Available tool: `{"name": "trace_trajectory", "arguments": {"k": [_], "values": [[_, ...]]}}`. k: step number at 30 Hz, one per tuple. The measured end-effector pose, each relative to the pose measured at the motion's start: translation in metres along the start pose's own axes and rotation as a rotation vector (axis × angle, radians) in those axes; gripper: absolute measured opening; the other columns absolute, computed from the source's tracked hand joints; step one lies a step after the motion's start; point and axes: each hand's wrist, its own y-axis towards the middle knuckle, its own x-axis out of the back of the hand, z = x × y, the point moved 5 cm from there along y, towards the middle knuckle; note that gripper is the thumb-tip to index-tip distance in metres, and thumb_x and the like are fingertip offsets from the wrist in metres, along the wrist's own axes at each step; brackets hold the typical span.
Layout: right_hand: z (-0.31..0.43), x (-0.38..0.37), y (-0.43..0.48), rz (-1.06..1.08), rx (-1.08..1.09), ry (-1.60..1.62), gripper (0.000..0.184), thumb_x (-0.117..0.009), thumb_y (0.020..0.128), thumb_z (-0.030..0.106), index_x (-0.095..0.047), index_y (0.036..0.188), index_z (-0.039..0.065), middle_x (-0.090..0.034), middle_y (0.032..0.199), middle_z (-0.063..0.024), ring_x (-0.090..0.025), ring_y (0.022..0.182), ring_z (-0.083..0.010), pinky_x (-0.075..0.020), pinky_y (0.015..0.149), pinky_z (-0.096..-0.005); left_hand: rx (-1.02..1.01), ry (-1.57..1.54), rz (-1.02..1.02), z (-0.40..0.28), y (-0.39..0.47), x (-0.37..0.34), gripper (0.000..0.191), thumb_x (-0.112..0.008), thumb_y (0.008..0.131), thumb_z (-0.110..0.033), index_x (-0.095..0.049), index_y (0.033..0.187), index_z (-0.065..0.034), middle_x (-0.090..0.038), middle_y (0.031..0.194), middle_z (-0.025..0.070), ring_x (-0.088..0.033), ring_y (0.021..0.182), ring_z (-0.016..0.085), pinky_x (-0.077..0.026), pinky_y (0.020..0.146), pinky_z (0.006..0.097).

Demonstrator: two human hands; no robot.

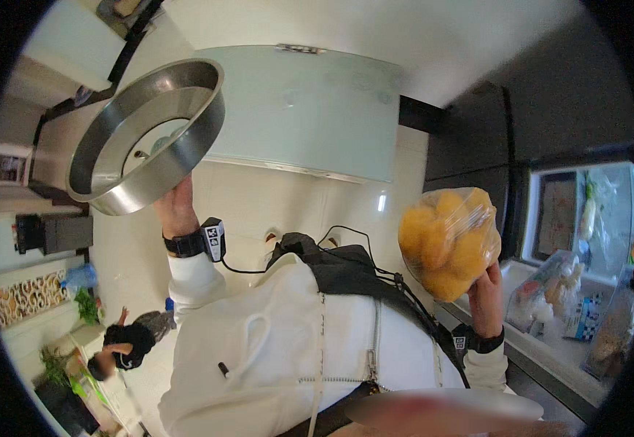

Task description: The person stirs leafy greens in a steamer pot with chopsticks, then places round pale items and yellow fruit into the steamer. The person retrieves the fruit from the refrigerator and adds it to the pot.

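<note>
My left hand (177,203) grips a round stainless-steel basin (155,183) from below, at the upper left. The basin is tilted, with its inside facing me. A small knob-like metal piece (141,155) shows within it; I cannot tell what it belongs to. Most of the left fingers are hidden behind the steel wall. On the right, my right hand (486,295) holds up a clear plastic bag of yellow-orange fruit (450,240), gripping its lower side. To the right of that hand is a lit refrigerator drawer (551,344) with bagged food inside.
A pale glossy panel (306,114) spans the area ahead, above light floor tiles (229,202). Dark cabinet fronts (470,136) stand at right. Another person (134,338) is at the lower left, near green plants (84,306). A black cable (246,270) runs from my left wrist across my front.
</note>
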Motion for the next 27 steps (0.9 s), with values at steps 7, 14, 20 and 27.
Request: {"name": "trace_trajectory", "arguments": {"k": [7,14,20,27], "values": [[0.034,-0.065,0.047,0.197,0.008,0.019,0.041,-0.053,0.095,0.021,-0.043,0.132,0.008,-0.057,0.121,-0.0062,-0.061,0.103,-0.0157,-0.0538,0.081,-0.0302,0.032,-0.219,-0.121,-0.013,0.005,0.046,0.036,-0.059,0.093,-0.014,-0.049,0.124,0.0009,-0.052,0.126,0.0147,-0.05,0.115,0.028,-0.04,0.104,0.0399],[0.115,-0.182,0.201,0.571,0.138,-0.134,0.043,-0.053,0.095,0.021,-0.041,0.133,0.006,-0.056,0.122,-0.0073,-0.061,0.105,-0.0185,-0.0552,0.078,-0.031,-0.004,-0.448,0.002,-0.025,0.005,0.051,0.032,-0.058,0.092,-0.022,-0.056,0.117,-0.003,-0.058,0.121,0.0129,-0.051,0.112,0.029,-0.04,0.096,0.0456],[0.105,-0.296,0.3,0.71,0.106,0.095,0.038,-0.05,0.096,0.019,-0.042,0.13,0.004,-0.057,0.12,-0.0114,-0.063,0.101,-0.0214,-0.0583,0.071,-0.0309,-0.212,-0.111,-0.406,-0.045,-0.033,0.106,0.036,-0.051,0.095,-0.025,-0.052,0.124,-0.0039,-0.054,0.129,0.0122,-0.047,0.12,0.027,-0.033,0.106,0.0402],[0.104,-0.402,0.348,0.871,-0.001,0.165,0.038,-0.047,0.097,0.019,-0.041,0.131,0.002,-0.057,0.12,-0.0132,-0.063,0.102,-0.026,-0.0578,0.078,-0.0398,-0.382,0.188,-0.678,-0.051,-0.063,0.104,0.044,-0.062,0.089,-0.033,-0.052,0.117,-0.0021,-0.058,0.113,0.0112,-0.056,0.099,0.023,-0.046,0.087,0.0376]]}}
